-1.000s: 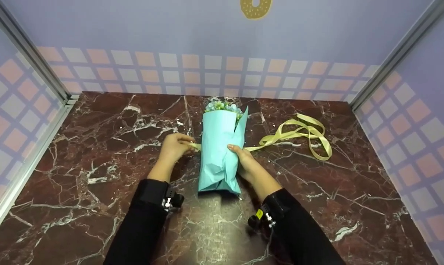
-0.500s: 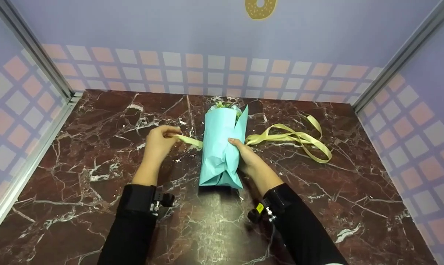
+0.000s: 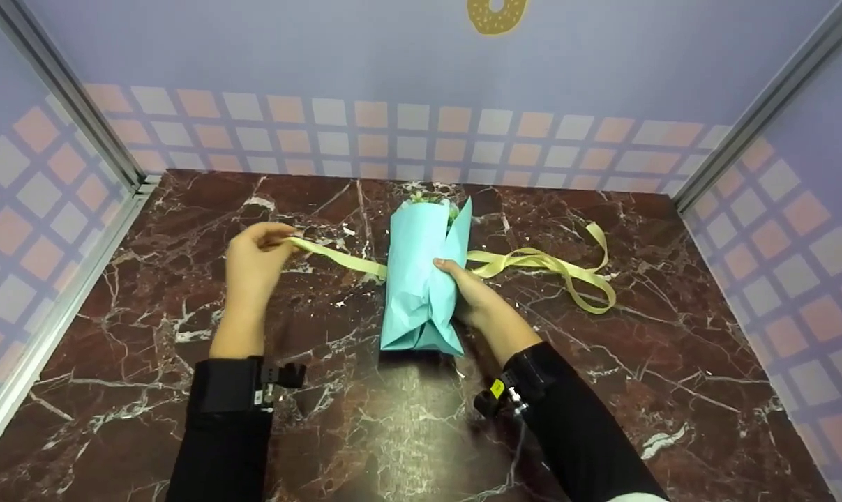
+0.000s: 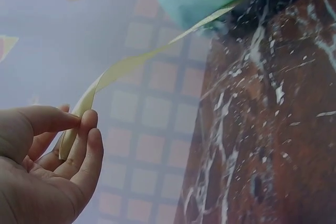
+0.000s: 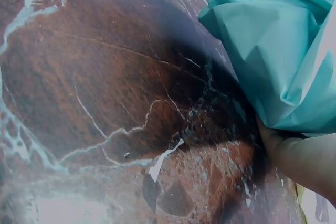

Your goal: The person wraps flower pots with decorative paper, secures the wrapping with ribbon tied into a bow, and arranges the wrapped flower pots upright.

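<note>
A bouquet (image 3: 417, 279) wrapped in turquoise paper lies at the middle of the table, small pale flowers (image 3: 421, 199) peeking out at its far end. Beneath it runs a yellow ribbon (image 3: 347, 261), showing on both sides. My left hand (image 3: 257, 261) pinches the ribbon's left end between thumb and fingertips, clear in the left wrist view, where the ribbon (image 4: 118, 71) stretches up to the wrapping. My right hand (image 3: 473, 296) grips the bouquet's right side, thumb on top of the paper; its other fingers are hidden. The right wrist view shows the folded paper (image 5: 268, 51) close up.
The ribbon's long tail lies in loose loops right of the bouquet. Under everything is a dark red marbled table (image 3: 644, 390) with small white specks. Lilac walls (image 3: 323, 56) with a checked band enclose its back and both sides.
My left hand has moved left, drawing out more ribbon on that side. The looped tail on the right has shifted and flattened. My right hand keeps its grip on the bouquet.
</note>
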Action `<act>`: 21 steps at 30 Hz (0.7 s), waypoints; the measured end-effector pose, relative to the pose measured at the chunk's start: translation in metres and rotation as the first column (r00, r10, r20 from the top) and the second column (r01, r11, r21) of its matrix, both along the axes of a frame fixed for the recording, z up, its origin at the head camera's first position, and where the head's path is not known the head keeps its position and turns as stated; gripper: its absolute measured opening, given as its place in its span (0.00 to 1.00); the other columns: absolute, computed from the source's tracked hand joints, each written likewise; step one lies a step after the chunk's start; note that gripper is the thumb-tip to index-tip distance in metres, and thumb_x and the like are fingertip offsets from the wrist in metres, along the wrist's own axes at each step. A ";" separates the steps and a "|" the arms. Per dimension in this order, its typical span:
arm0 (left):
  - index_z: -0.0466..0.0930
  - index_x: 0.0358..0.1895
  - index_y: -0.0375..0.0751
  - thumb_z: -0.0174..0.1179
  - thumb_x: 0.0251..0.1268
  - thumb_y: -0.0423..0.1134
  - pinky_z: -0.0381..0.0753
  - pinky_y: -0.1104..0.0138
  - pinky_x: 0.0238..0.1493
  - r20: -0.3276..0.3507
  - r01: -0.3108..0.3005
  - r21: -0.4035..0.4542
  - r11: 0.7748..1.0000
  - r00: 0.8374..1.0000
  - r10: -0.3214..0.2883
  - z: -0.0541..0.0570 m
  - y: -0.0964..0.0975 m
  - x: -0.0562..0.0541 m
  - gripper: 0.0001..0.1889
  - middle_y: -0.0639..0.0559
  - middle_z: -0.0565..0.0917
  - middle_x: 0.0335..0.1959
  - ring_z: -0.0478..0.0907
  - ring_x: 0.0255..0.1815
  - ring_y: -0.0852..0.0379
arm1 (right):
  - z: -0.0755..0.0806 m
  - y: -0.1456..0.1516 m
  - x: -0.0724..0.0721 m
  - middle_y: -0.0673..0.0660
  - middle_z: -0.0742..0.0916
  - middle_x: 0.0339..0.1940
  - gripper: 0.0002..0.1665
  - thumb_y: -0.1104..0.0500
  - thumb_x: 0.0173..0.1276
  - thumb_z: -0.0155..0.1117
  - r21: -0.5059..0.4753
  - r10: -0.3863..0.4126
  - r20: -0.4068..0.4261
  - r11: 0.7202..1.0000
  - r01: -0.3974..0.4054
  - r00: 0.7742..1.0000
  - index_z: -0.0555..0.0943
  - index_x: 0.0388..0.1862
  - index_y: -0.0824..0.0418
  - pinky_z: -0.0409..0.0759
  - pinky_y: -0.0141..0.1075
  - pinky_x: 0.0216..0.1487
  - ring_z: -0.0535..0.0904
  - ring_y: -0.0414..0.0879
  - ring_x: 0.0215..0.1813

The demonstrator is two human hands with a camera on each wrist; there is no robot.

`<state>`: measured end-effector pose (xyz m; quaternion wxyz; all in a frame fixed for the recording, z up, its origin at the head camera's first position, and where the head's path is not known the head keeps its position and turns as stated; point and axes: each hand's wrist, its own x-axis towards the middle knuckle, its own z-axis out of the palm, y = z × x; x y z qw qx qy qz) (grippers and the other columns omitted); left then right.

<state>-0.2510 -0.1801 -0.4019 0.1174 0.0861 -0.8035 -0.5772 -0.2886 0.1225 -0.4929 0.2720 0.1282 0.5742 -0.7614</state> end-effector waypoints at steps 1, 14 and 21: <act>0.81 0.49 0.29 0.58 0.61 0.22 0.82 0.74 0.39 -0.003 -0.016 -0.001 1.000 1.000 0.016 0.002 -0.002 0.001 0.13 0.39 0.84 0.42 0.81 0.34 0.59 | 0.001 -0.001 0.000 0.62 0.71 0.63 0.41 0.46 0.63 0.61 -0.004 -0.006 0.003 1.000 0.006 1.000 0.60 0.67 0.67 0.64 0.41 0.69 0.68 0.52 0.65; 0.81 0.48 0.30 0.59 0.61 0.22 0.81 0.74 0.41 -0.072 -0.101 0.048 0.994 0.992 0.104 0.037 -0.018 0.002 0.13 0.49 0.84 0.37 0.81 0.33 0.62 | 0.022 0.003 0.000 0.63 0.71 0.64 0.51 0.46 0.58 0.70 0.141 -0.061 0.104 0.989 0.046 0.993 0.55 0.71 0.67 0.68 0.47 0.67 0.70 0.56 0.64; 0.81 0.50 0.38 0.58 0.64 0.25 0.79 0.76 0.44 -0.027 -0.115 0.012 0.993 0.993 0.116 0.070 -0.028 0.002 0.13 0.52 0.81 0.42 0.78 0.42 0.59 | 0.013 0.009 -0.009 0.62 0.76 0.57 0.48 0.46 0.55 0.74 0.172 -0.102 0.145 0.982 0.077 0.984 0.62 0.65 0.66 0.71 0.50 0.63 0.75 0.55 0.57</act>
